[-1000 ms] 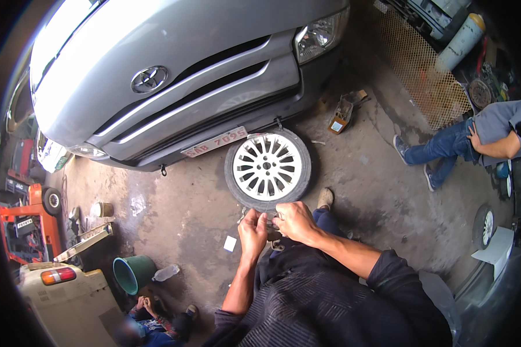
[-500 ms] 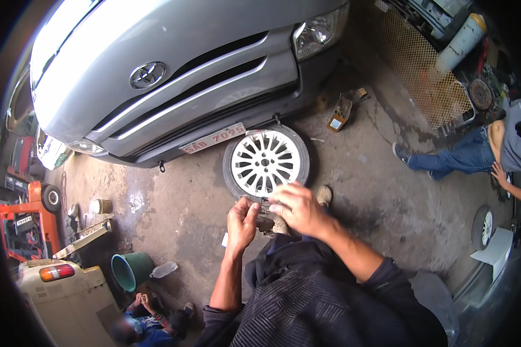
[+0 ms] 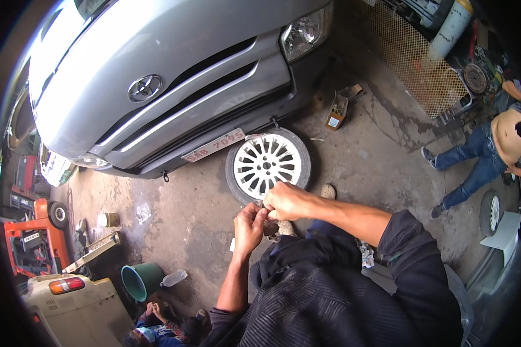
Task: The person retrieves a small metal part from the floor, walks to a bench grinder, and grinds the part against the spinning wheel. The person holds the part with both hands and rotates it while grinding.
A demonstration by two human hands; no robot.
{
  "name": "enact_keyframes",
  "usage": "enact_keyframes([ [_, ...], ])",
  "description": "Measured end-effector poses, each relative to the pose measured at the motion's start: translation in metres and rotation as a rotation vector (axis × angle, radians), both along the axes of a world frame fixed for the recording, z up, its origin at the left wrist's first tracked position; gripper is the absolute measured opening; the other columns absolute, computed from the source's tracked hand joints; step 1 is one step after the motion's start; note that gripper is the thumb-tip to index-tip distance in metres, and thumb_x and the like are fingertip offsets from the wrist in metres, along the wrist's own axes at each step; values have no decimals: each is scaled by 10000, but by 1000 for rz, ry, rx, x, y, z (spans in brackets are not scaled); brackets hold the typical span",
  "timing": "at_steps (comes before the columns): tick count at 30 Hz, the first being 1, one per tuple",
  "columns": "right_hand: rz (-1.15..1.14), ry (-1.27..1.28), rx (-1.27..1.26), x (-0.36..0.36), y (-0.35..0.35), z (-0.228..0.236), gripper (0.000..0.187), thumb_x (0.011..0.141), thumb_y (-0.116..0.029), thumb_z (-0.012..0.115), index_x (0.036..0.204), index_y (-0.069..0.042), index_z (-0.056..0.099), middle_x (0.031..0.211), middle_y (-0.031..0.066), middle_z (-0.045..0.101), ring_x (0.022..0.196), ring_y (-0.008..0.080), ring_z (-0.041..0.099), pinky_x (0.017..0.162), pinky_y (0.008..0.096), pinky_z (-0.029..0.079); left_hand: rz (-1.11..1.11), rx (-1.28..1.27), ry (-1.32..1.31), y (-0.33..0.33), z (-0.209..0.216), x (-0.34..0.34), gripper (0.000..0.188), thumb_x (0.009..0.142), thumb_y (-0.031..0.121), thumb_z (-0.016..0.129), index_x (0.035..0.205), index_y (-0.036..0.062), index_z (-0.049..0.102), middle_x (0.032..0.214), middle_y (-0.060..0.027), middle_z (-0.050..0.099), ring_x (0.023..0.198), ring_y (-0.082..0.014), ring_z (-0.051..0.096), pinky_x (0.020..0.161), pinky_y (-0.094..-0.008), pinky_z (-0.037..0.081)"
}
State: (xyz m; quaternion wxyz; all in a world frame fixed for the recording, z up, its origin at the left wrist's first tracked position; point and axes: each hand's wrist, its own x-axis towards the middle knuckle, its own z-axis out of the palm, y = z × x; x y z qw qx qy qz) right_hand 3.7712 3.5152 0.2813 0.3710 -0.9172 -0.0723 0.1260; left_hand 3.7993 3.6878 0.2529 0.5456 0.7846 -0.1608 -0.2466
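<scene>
My left hand (image 3: 249,227) and my right hand (image 3: 283,202) meet in front of my body, fingers closed together. Something small and dark sits between the fingertips; its kind is too small to make out. A dark brownish lump (image 3: 270,229) shows just below the right hand, partly covered. Beyond the hands, a wheel (image 3: 266,165) with white spokes and a dark tyre lies flat on the floor, its near edge partly hidden by my fingers. The front bumper of a silver van (image 3: 214,110) stands right behind the wheel.
A green bucket (image 3: 142,281) and a clear plastic bottle (image 3: 174,278) are at the lower left, near a seated person (image 3: 156,327). A small box-like container (image 3: 337,112) lies right of the van. Another person (image 3: 486,150) stands at the right, near an upright wheel (image 3: 490,213).
My right hand has come down against the left, its fingers closing and its forearm swinging more level. The person at the right has shifted posture, legs wider apart. The view has tilted slightly.
</scene>
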Motion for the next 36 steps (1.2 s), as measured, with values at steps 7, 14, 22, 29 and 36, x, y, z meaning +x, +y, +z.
enact_keyframes([
  [7,-155,-382,-271,-17,23,-41,113,708,-55,600,791,21,601,704,189,644,689,354,641,588,435,530,228,134,-110,-14,-20,-5,173,840,108,606,751,-23,537,625,-114,594,562,-178,555,553,-344,451],
  [14,-192,-627,-391,-11,21,-71,59,776,-90,570,781,-32,579,642,135,623,592,277,638,510,386,516,281,70,-188,-23,-36,-4,146,856,79,576,781,7,475,626,-42,524,556,-83,462,482,-273,383],
  [22,-161,765,365,15,-15,-24,288,882,-154,422,946,29,635,968,171,649,556,242,649,482,367,529,-130,78,-307,-2,-32,3,133,845,80,608,822,0,505,588,-143,571,510,-222,578,490,-339,433],
  [29,-532,584,463,19,25,-60,181,876,-138,535,815,-9,646,600,54,571,399,101,467,353,254,417,-98,72,-326,7,-48,1,134,839,69,612,834,4,495,588,-152,581,512,-242,591,504,-336,452],
  [36,-598,72,453,-6,31,-58,179,882,-140,574,859,15,659,707,122,674,516,190,632,465,299,488,187,-67,-115,8,-65,1,155,844,74,614,781,0,493,572,-79,562,507,-117,512,471,-301,408],
])
